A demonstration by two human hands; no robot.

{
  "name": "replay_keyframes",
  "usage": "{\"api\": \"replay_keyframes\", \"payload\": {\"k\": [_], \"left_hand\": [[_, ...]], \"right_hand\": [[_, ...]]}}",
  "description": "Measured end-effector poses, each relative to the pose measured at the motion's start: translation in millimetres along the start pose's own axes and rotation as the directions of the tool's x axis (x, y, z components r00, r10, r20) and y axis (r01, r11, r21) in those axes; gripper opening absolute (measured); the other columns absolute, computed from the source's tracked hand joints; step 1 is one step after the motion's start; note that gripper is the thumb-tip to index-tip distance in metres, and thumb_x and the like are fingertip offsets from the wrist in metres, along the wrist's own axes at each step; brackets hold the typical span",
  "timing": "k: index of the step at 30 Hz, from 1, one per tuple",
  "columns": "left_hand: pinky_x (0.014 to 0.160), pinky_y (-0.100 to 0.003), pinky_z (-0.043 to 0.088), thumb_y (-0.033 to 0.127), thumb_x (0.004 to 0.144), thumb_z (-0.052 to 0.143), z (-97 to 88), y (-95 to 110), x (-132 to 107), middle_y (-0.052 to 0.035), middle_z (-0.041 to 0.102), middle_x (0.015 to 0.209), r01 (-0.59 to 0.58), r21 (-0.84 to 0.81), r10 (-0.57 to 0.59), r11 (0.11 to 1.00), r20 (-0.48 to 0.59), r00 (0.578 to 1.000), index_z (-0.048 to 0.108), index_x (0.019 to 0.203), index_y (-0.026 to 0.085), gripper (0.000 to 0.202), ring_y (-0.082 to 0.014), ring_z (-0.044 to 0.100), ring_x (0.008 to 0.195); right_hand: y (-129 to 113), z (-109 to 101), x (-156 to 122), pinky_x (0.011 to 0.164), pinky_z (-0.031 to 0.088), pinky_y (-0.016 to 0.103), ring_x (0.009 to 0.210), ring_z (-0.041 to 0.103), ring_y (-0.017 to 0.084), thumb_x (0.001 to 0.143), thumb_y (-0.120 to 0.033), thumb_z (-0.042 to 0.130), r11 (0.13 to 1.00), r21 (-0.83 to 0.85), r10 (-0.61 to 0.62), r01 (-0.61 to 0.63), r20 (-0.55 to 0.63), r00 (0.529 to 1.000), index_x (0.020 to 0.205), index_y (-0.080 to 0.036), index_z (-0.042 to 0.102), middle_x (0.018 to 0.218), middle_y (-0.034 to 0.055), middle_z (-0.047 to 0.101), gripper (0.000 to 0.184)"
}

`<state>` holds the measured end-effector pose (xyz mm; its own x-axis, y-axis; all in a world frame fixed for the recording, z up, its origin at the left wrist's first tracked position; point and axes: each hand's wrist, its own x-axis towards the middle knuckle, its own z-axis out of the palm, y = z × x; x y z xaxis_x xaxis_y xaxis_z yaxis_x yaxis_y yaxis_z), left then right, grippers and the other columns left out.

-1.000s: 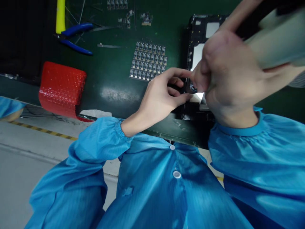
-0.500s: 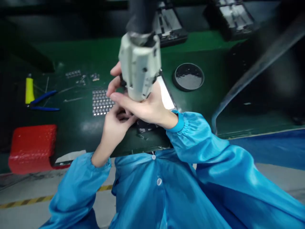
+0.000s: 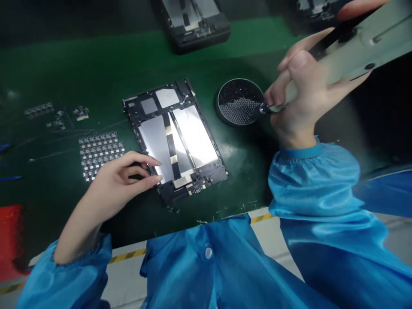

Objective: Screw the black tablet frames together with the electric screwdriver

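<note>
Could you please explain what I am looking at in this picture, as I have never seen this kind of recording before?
The view comes from a camera worn on a person's head, looking down at their own two hands and blue sleeves. The left hand rests its fingertips on the edge of an opened tablet lying on a green mat. The right hand grips a powered screwdriver, its tip over a round dish of screws. A sheet of small parts lies left of the tablet, and another opened device sits further back.
</note>
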<state>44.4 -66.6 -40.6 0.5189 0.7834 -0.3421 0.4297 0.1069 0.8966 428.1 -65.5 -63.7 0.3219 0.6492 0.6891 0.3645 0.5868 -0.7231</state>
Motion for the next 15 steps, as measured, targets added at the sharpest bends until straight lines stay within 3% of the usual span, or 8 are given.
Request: {"api": "replay_keyframes", "payload": {"k": [3,8,12,15], "left_hand": [[0.081,-0.034,0.075,0.039,0.082,0.096,-0.3,-3.2,-2.8,-0.0055,0.076,0.117,-0.007,0.011,0.008,1.0,-0.022,1.0,0.087,0.108,0.035,0.028,-0.0252,0.078,0.097],[0.078,-0.045,0.076,0.046,0.081,0.094,1.4,-4.9,-7.1,0.0013,0.075,0.113,-0.008,0.08,0.012,0.997,-0.046,0.999,0.086,0.106,0.046,0.026,-0.0262,0.076,0.092],[0.082,-0.049,0.075,0.045,0.081,0.093,1.5,-4.9,-7.4,0.0023,0.074,0.114,0.005,0.054,-0.003,0.999,-0.049,0.999,0.086,0.106,0.045,0.026,-0.0253,0.074,0.092],[0.085,-0.049,0.075,0.042,0.083,0.093,1.1,-7.6,-8.0,0.0022,0.073,0.119,0.008,0.044,-0.007,0.999,-0.033,0.999,0.085,0.11,0.045,0.028,-0.0265,0.074,0.099]], "right_hand": [[0.8,4.5,-2.0,0.048,0.026,0.007,0.06,0.042,-0.006,0.102,-0.037,0.057,0.994,0.089,-0.061,0.057,0.049,0.997,0.125,-0.013,0.027,0.091,0.0007,0.044,0.045],[1.0,4.3,-2.6,0.048,0.028,0.012,0.061,0.04,-0.007,0.101,-0.036,0.057,0.993,0.118,-0.036,0.027,0.073,0.997,0.127,-0.015,0.028,0.094,0.0011,0.045,0.044],[-2.3,5.1,-4.4,0.047,0.026,0.013,0.061,0.04,-0.007,0.099,-0.035,0.059,0.994,0.111,-0.023,0.017,0.059,0.998,0.135,-0.018,0.028,0.096,0.0009,0.046,0.05],[-3.6,6.4,-4.3,0.048,0.027,0.013,0.061,0.04,-0.006,0.1,-0.036,0.058,0.995,0.1,-0.024,0.018,0.062,0.998,0.13,-0.017,0.029,0.09,0.0005,0.043,0.045]]}}
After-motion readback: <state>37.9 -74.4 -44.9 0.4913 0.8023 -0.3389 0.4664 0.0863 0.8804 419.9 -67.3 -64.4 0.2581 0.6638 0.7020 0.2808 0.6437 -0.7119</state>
